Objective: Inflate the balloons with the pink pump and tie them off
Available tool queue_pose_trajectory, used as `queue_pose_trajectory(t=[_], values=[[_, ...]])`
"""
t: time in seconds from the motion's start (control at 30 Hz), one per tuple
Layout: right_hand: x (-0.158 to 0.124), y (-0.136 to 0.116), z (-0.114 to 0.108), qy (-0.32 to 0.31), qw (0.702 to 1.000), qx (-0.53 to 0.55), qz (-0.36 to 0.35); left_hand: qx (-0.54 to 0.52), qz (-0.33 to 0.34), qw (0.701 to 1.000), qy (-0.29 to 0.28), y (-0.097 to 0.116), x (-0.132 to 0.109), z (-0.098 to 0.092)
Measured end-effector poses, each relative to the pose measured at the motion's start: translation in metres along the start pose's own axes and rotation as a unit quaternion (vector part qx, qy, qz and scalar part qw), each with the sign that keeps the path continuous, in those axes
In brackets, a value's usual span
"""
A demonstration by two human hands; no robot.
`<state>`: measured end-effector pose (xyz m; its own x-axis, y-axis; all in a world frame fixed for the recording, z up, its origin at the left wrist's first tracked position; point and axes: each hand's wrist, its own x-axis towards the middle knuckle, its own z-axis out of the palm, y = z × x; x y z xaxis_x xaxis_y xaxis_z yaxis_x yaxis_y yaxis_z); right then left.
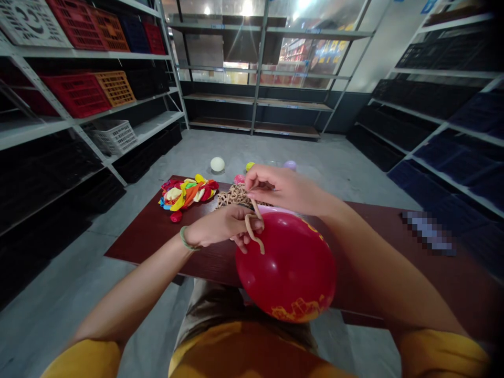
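A large red balloon (287, 268) with yellow print hangs over the table's near edge, its neck end at my left hand (232, 223). The fingers of that hand pinch the balloon's neck and a tan cord (254, 239), whose loose end curls down over the balloon. My right hand (271, 186) is just above and to the right, fingertips pinched on the upper part of the same cord. Behind the hands lies a pile of tan cord (234, 195). Left of it is a heap of colourful uninflated balloons (189, 191), with a small red piece (176, 216) in front.
The dark red table (137, 239) extends to both sides, with a blurred flat object (429, 232) at the right. On the floor beyond are a pale balloon (217, 164), a yellow one (249, 166) and a purple one (290, 165). Shelves with crates (79, 94) stand around.
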<state>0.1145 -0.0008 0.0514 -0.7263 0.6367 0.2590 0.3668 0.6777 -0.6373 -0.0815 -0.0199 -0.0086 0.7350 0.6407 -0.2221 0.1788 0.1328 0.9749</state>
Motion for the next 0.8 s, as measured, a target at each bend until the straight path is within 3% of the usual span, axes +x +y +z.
queue_pose_trajectory(t=[0.2, 0.5, 0.67, 0.8], values=[[0.006, -0.015, 0.008, 0.015, 0.998, -0.042, 0.035, 0.030, 0.055, 0.998, 0.019, -0.004, 0.005, 0.008], [0.002, -0.027, 0.003, 0.003, 0.999, -0.039, -0.007, 0.117, 0.086, 0.986, 0.085, -0.009, 0.009, 0.009], [-0.019, -0.030, -0.010, -0.071, 0.995, -0.068, 0.016, 0.175, 0.073, 0.972, 0.137, -0.007, 0.011, 0.008], [-0.034, -0.024, -0.010, -0.089, 0.989, -0.120, 0.005, 0.177, 0.056, 0.976, 0.114, -0.006, 0.012, 0.004]])
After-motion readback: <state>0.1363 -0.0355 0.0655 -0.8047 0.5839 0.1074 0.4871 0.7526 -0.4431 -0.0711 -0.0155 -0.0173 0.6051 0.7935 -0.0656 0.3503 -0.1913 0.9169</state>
